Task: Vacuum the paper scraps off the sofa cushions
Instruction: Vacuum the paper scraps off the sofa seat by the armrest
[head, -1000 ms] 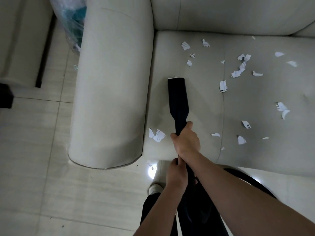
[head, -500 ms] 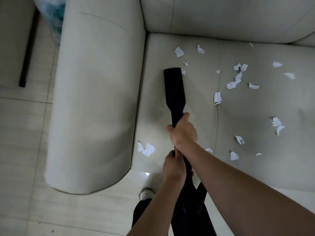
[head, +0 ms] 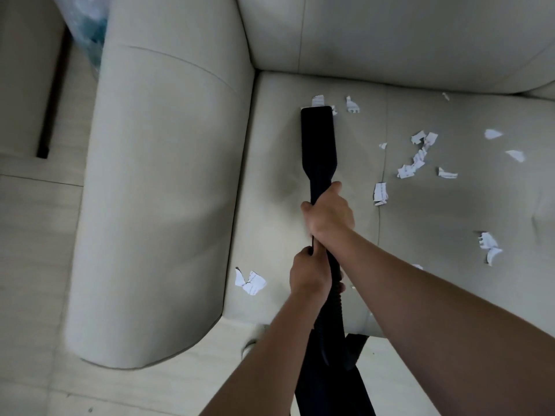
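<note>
Both hands are closed around the black vacuum nozzle, which lies flat along the beige seat cushion and points toward the far backrest. The right hand wraps the narrow neck just behind the flat, wide head, thumb on top toward the far end. The left hand grips the tube nearer the person, just behind the right one, where the ribbed black hose begins and drops over the near edge of the seat. The head's far tip sits close to the corner where the seat meets the backrest, to the right of the big rounded armrest, and touches or nearly touches a paper scrap at its far edge; another scrap lies just right of it. More white paper scraps are scattered over the right part of the seat, well apart from the nozzle, one beside the cushion seam and a pair farther right. A crumpled pair of scraps lies near the front edge, left of the left hand, beside the armrest. A pale tiled floor shows at the left and near side.
</note>
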